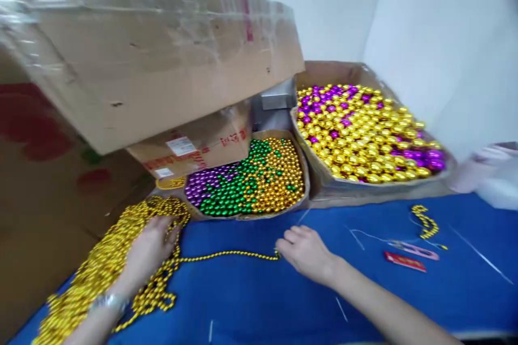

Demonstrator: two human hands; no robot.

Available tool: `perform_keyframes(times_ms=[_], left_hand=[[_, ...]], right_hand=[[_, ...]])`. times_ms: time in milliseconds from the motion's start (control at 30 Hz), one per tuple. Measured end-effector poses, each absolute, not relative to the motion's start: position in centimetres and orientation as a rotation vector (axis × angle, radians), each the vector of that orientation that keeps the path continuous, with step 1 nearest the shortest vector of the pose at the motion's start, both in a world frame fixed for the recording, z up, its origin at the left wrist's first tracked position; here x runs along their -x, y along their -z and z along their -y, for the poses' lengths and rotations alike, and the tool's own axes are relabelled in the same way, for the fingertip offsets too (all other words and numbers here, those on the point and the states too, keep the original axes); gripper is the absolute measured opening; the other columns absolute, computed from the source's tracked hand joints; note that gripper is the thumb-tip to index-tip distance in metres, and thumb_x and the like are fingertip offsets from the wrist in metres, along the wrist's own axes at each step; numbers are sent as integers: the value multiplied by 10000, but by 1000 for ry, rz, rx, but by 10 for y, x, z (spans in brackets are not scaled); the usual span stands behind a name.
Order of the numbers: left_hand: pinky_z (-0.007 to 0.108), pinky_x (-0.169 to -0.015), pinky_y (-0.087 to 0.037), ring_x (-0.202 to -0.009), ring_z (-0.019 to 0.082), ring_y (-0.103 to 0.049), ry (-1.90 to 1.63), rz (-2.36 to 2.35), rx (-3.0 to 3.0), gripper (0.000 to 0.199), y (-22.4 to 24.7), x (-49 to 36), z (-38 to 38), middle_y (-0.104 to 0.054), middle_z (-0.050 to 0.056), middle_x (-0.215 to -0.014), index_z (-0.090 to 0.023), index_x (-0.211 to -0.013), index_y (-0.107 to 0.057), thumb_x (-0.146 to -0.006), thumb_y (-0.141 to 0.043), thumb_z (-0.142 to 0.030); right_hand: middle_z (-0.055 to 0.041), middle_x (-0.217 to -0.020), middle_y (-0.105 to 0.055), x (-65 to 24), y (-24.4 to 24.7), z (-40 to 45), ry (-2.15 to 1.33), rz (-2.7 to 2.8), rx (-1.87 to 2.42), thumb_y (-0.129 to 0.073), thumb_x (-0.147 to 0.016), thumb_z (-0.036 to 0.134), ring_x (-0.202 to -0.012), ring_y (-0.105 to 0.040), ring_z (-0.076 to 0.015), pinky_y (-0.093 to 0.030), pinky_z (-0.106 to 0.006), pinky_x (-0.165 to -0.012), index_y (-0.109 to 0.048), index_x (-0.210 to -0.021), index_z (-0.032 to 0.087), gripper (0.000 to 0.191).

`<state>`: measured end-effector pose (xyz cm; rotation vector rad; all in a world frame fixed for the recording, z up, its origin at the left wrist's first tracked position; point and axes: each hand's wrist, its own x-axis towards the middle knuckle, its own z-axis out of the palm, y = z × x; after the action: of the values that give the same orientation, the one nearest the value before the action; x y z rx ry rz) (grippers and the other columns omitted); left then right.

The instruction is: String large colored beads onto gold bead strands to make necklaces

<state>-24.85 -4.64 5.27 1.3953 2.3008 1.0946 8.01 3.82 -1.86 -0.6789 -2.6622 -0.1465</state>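
Observation:
A large heap of gold bead strands (pixel 101 248) lies along the left side of the blue tabletop. My left hand (pixel 151 242) rests on this heap with its fingers curled into the beads; its fingertips are partly hidden and blurred. From the heap, a single gold bead strand (pixel 230 253) stretches right across the blue surface. My right hand (pixel 305 253) pinches the free end of that strand between thumb and fingers, the other fingers folded in.
Behind my hands stand a box of purple, green and gold beads (pixel 304 194) and a larger box of gold and purple beads (pixel 318 175). A taped carton (pixel 170 64) overhangs the left. Pink thread snips (pixel 416 250), a red packet (pixel 404 261) and a short bead piece (pixel 424 221) lie right.

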Motion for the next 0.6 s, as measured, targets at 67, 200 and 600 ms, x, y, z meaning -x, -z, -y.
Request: perform_keyframes(times_ms=[67, 200, 600], left_hand=[[298, -928, -410, -979, 257, -578, -1045, -2009, -1554, 225, -27, 186, 34, -662, 24, -962, -255, -859, -681, -637, -715, -249], [316, -837, -458, -890, 262, -593, -1044, -1445, -1420, 355, 8, 91, 20, -672, 57, -887, -246, -1067, -646, -752, -620, -407], [284, -704, -473, -850, 295, -618, -603, -1723, -1593, 318, 52, 154, -6, -705, 10, -774, -292, -703, -693, -650, -592, -589]], right_hand=[[-6, -705, -605, -72, 18, -34, 162, 2687, 681, -504, -883, 238, -689, -553, -172, -393, -278, -591, -573, -785, 217, 122], [-8, -791, -624, -69, 12, -36, 159, 2708, 726, -497, -882, 281, -739, -569, -167, -416, -282, -623, -571, -853, 211, 106], [-28, -1093, -609, -242, 31, -55, -24, 2413, 1393, -372, -969, 264, -933, -603, -126, -482, -253, -800, -567, -1113, 226, 246]])
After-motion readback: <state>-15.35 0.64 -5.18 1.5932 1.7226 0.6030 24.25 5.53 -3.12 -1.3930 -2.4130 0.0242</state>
